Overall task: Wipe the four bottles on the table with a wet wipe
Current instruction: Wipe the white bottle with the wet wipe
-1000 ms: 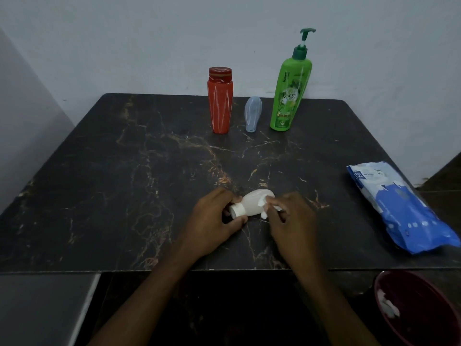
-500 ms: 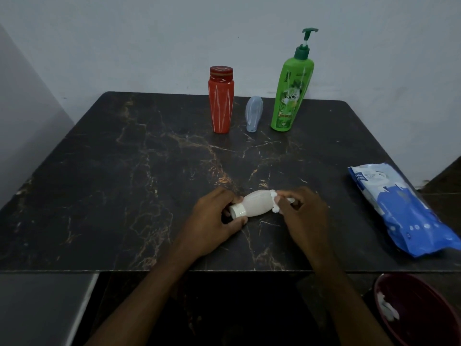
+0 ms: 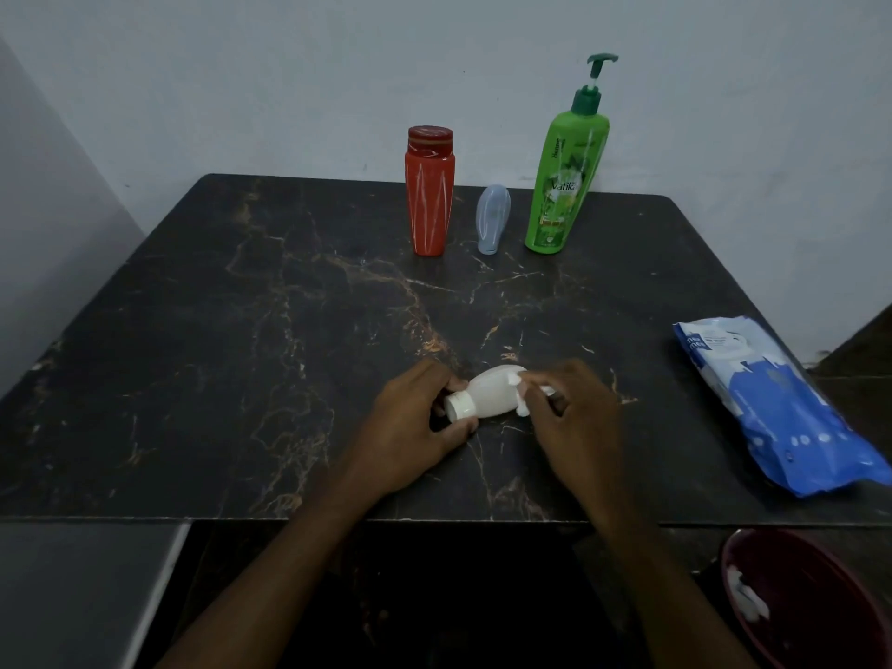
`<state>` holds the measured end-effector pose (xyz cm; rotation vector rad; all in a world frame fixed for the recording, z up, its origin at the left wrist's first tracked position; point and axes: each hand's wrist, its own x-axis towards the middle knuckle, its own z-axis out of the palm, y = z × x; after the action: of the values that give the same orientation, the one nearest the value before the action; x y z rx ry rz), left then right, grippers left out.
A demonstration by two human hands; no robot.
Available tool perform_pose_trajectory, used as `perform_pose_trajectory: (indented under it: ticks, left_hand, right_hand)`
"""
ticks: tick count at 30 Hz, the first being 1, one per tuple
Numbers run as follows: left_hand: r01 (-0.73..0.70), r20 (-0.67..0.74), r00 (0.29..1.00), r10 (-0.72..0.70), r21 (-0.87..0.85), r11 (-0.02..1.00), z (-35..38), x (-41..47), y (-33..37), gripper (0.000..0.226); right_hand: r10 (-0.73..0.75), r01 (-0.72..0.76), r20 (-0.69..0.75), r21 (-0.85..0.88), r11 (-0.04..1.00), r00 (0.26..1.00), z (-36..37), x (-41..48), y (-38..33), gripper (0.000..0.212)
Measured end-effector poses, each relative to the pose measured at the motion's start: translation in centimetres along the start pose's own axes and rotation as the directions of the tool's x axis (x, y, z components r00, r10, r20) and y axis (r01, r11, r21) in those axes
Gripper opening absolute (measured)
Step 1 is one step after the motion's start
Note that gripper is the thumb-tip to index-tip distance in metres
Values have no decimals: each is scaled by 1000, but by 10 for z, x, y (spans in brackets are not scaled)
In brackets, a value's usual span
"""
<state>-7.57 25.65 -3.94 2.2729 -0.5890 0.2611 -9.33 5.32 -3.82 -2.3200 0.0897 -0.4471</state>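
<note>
Looking over the dark marble tabletop (image 3: pixel 193 379), I find almost nothing changed in the last second. The blue wet-wipe pack (image 3: pixel 767 408) lies as before at the right edge. The green pump bottle (image 3: pixel 562 185), the red bottle (image 3: pixel 429 195) and the small grey-blue bottle (image 3: pixel 492 219) stand untouched in a row near the back edge.

The change is only near the middle of the front edge. The right hand (image 3: pixel 569 417) was out at the bottom end of the white bottle (image 3: pixel 492 393) half a second ago, and now it is back over the body. So I judge the strokes go back and forth along this one bottle, which is not yet finished. Whether the other three are already wiped, I cannot tell.

The left hand (image 3: pixel 415 427) curls its thumb and fingers round the cap and neck and holds the bottle lying on its side. The right hand, with bent fingers and knuckles up, pinches the wet wipe (image 3: pixel 522 409) against the bottle — only small white folds of it show.
</note>
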Motion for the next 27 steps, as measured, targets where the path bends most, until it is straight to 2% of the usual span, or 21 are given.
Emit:
perform_pose_trajectory:
  ticks: [2,4,9,12,14,18,20,22,27]
  left_hand:
    - [-5,1,1000,5,8,1000,0,-1,0,33]
    - [-11,7,1000,10,21,1000,0,-1,0,33]
    - [-57,9,998,57,84,995,1,-1,2,30]
    - [-83,19,996,82,86,993,0,-2,2,27]
    - [-87,19,996,85,91,992,0,-2,3,29]
    - [-94,26,995,92,82,992,-1,-2,4,29]
    - [-94,34,995,92,79,992,-1,-3,5,28]
    - [-95,34,995,92,80,992,-1,-2,6,28]
    - [-100,18,995,98,82,992,0,-3,8,27]
  right_hand:
    - [86,-86,-20,-4,996,996,-1,5,5,12]
    - [106,-105,-40,23,994,994,1,4,1,12]
    - [-136,135,7,98,986,991,16,-17,-26,15]
    - [-200,197,10,142,970,980,18,-22,-28,16]
    - [-163,163,-14,141,976,987,13,-16,-19,16]
    - [103,-99,-44,81,992,994,2,7,3,11]
    - [146,-143,-44,73,987,988,0,13,6,8]
    - [80,-79,-33,47,996,996,0,11,1,10]
    - [-232,228,45,82,970,972,12,-4,-28,18]
